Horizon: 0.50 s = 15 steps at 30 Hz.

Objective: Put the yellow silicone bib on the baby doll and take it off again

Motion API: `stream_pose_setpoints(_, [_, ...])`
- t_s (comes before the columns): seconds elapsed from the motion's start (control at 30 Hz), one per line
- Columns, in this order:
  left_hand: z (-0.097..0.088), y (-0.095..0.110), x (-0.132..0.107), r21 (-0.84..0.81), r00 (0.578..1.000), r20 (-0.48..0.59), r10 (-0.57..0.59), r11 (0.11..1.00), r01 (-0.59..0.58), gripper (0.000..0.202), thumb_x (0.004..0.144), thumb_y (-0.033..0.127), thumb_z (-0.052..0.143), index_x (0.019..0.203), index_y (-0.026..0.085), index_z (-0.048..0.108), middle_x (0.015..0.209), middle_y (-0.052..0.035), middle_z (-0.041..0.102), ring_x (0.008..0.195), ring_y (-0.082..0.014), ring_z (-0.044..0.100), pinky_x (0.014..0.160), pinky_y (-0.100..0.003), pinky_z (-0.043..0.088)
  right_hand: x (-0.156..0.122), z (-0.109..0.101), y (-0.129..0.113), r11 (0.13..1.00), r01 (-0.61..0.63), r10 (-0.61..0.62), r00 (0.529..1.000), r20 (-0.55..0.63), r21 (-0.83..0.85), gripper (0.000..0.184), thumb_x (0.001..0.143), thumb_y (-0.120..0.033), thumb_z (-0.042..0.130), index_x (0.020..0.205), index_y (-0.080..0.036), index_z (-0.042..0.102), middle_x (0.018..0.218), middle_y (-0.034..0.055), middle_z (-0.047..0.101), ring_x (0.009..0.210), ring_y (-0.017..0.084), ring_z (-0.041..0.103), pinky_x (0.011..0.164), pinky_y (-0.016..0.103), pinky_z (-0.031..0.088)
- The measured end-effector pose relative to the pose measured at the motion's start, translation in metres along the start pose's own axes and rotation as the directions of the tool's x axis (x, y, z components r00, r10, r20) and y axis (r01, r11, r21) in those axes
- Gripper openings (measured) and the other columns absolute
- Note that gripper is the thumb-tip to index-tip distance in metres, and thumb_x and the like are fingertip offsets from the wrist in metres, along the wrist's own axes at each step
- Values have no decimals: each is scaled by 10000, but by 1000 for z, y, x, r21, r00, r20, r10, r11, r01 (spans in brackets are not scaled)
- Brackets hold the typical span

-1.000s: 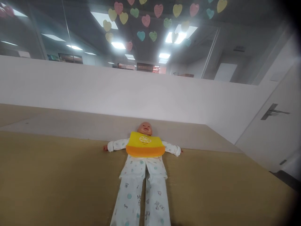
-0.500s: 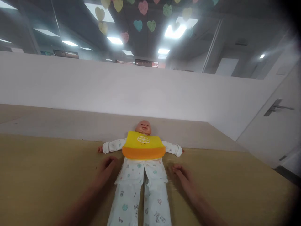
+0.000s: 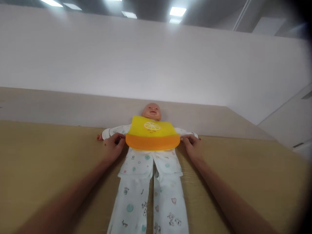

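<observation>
Toward the far edge of a tan, smooth-topped table point(image 3: 243, 182), a yellow bib point(image 3: 136, 127) with a curved orange pocket point(image 3: 153, 142) and a white citrus-slice print point(image 3: 152, 126) covers the chest of a bald, pink baby doll point(image 3: 138, 162) in white, patterned clothes. Thumb and forefinger of the left hand point(image 3: 113, 148) clamp the pocket's left end; fingers of the right hand point(image 3: 194, 148) pinch its right end. The doll lies on its back, arms spread, head nearest a white wall point(image 3: 122, 58).

Bib point(image 3: 152, 139) — yellow, with an orange lower band, a white citrus-slice print and a small smiling face — spread across the chest of a doll point(image 3: 140, 164), supine, arms outstretched, in white patterned clothes point(image 3: 169, 198).
</observation>
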State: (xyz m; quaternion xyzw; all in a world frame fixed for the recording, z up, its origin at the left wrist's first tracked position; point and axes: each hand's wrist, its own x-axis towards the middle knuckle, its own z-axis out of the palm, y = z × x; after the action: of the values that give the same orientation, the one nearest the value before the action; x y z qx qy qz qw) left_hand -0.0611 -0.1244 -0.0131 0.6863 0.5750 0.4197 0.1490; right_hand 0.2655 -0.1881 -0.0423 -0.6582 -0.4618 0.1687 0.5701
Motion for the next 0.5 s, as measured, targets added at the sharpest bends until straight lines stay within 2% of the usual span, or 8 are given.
stream_pose_setpoints(0.1, [4, 0, -1, -32, 1000, -1, -16, 999, 16, 176, 731, 253, 486, 761, 192, 649, 604, 19, 601, 563, -145, 505, 573, -264, 373, -8, 3, 1, 975, 150, -138, 987, 82, -164, 263, 793, -400, 493, 814, -170, 618, 716, 59, 643, 637, 180, 557, 602, 282, 409])
stream_pose_setpoints(0.2, [4, 0, -9, -95, 996, 67, -55, 994, 61, 175, 747, 261, 481, 769, 192, 640, 656, -2, 622, 589, -155, 520, 572, -269, 377, -18, 7, 2, 840, 367, -268, 921, 281, -400, 257, 806, -396, 440, 737, -184, 566, 615, 58, 601, 558, 180, 513, 557, 283, 337])
stream_pose_setpoints(0.27, [4, 1, -15, -139, 994, 87, -63, 988, 75, 151, 743, 261, 488, 750, 198, 625, 653, -6, 609, 589, -156, 511, 568, -271, 373, -23, 8, 0, 778, 436, -301, 891, 340, -453, 244, 804, -370, 402, 698, -190, 529, 599, 68, 586, 551, 186, 500, 552, 287, 310])
stream_pose_setpoints(0.33, [3, 1, -19, -153, 995, 87, -47, 986, 60, 131, 740, 254, 486, 719, 206, 605, 621, 3, 574, 577, -152, 488, 571, -273, 364, -26, 7, -3, 803, 415, -287, 898, 333, -428, 234, 816, -335, 373, 716, -189, 526, 643, 70, 602, 591, 191, 519, 577, 287, 330])
stream_pose_setpoints(0.43, [2, 0, -20, -156, 995, 95, -22, 987, 36, 147, 749, 235, 453, 624, 213, 529, 551, 23, 476, 557, -143, 437, 573, -274, 338, -28, 4, -9, 909, 280, -196, 940, 278, -309, 211, 819, -294, 361, 723, -191, 519, 669, 43, 604, 623, 175, 528, 612, 276, 374])
stream_pose_setpoints(0.5, [2, -1, -18, -170, 993, 112, -27, 984, 46, 170, 748, 221, 435, 581, 215, 466, 534, 31, 425, 551, -139, 409, 562, -271, 316, -28, 2, -13, 944, 211, -146, 956, 253, -253, 192, 800, -285, 371, 689, -196, 501, 647, 27, 588, 617, 166, 516, 612, 270, 384])
